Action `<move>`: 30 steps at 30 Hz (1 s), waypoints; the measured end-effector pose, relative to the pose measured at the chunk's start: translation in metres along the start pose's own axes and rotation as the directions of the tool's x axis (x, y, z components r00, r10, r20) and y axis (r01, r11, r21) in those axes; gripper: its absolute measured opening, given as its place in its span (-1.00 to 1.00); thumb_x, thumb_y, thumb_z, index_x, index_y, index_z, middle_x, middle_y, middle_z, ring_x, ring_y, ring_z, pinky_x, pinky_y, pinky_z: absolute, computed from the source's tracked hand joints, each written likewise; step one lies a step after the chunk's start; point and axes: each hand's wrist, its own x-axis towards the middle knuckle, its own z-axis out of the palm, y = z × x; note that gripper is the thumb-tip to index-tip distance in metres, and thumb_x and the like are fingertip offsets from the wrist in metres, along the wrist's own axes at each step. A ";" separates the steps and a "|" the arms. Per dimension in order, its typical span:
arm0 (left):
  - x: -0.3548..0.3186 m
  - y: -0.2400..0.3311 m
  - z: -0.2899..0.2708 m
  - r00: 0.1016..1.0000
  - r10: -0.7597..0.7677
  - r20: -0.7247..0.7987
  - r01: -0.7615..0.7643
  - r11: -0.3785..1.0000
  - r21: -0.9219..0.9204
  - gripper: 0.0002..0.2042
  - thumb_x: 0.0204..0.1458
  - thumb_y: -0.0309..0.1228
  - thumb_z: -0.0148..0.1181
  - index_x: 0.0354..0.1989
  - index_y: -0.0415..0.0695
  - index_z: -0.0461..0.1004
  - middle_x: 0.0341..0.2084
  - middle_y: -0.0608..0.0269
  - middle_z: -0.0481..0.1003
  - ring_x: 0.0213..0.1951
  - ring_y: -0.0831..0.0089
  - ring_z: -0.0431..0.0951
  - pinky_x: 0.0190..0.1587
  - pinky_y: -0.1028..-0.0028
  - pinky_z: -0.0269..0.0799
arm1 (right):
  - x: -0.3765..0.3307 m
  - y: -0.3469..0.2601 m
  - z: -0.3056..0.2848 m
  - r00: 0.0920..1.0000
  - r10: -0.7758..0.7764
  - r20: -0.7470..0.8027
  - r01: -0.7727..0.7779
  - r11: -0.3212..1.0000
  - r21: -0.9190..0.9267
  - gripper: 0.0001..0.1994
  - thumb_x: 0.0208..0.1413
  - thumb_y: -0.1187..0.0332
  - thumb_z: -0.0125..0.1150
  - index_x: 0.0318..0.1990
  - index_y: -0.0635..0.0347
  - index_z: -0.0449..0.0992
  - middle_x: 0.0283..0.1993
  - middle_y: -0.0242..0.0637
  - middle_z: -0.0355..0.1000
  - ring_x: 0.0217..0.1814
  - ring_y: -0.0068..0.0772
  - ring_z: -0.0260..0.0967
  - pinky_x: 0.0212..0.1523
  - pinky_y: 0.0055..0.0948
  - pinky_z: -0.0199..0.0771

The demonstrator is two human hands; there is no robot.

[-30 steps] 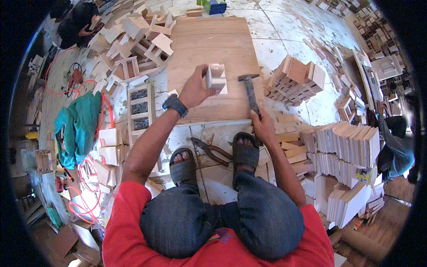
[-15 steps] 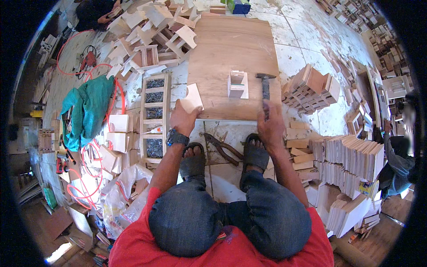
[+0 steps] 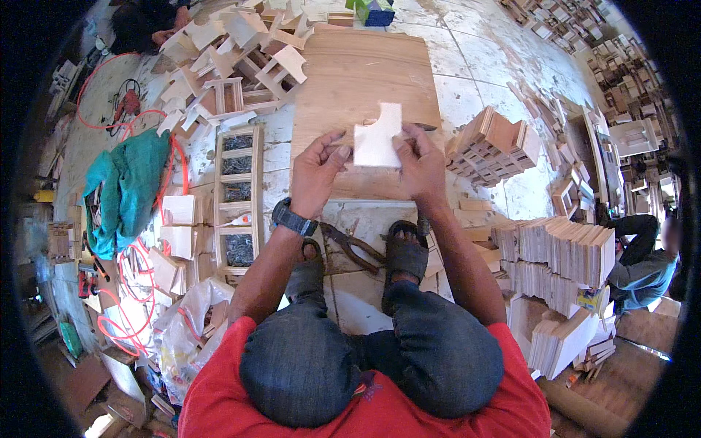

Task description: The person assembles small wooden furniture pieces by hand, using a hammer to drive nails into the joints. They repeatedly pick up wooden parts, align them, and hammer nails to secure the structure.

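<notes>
My right hand (image 3: 420, 162) grips a pale plywood piece (image 3: 376, 142) with a curved notch by its right edge. The piece is held above the brown wooden board (image 3: 365, 80). Beside its left edge is my left hand (image 3: 323, 166), thumb and forefinger apart; whether a fingertip touches the piece is unclear. The small wooden box that stood on the board is hidden behind the piece. A dark hammer (image 3: 431, 127) shows only a bit of its head beyond my right hand.
A divided wooden tray (image 3: 257, 197) of nails stands left of the board. Pliers (image 3: 352, 247) lie between my feet. Assembled wooden pieces (image 3: 241, 66) are heaped at the far left. Plywood stacks (image 3: 558, 248) stand on the right, where another person (image 3: 646, 266) sits.
The plywood piece has passed from my left hand to my right and moved over the board's middle. My right hand has let go of the hammer. The view has shifted slightly.
</notes>
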 end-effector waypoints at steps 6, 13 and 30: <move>0.038 -0.029 0.008 0.903 0.305 0.302 -0.418 0.789 0.451 -0.23 0.03 -0.26 0.25 0.33 -0.29 -0.02 0.27 -0.20 0.11 0.31 0.07 0.11 0.31 0.31 0.05 | 0.036 0.029 -0.008 0.992 0.127 0.012 -0.127 0.983 0.136 -0.65 0.18 0.36 0.14 0.06 0.38 0.42 -0.38 -0.34 0.46 -0.58 -0.69 0.27 -0.64 -0.62 0.29; 0.047 -0.051 0.013 0.886 0.268 0.378 -0.414 0.824 0.387 -0.23 0.07 -0.29 0.17 0.35 -0.35 -0.12 0.31 -0.26 -0.01 0.36 0.03 -0.02 0.36 0.30 -0.09 | 0.036 0.056 0.003 0.990 0.131 0.049 -0.135 0.984 0.114 -0.67 0.15 0.38 0.16 0.02 0.39 0.45 -0.39 -0.32 0.48 -0.59 -0.68 0.28 -0.64 -0.61 0.31; 0.032 -0.060 0.014 0.862 0.429 0.271 -0.504 0.658 0.560 -0.29 0.07 -0.45 0.07 0.33 -0.38 -0.17 0.26 -0.27 0.05 0.27 -0.08 0.09 0.31 0.20 0.01 | 0.043 0.060 0.001 0.990 0.063 -0.129 -0.081 0.987 -0.138 -0.63 0.12 0.30 0.17 0.02 0.34 0.45 -0.38 -0.27 0.48 -0.55 -0.59 0.37 -0.61 -0.60 0.39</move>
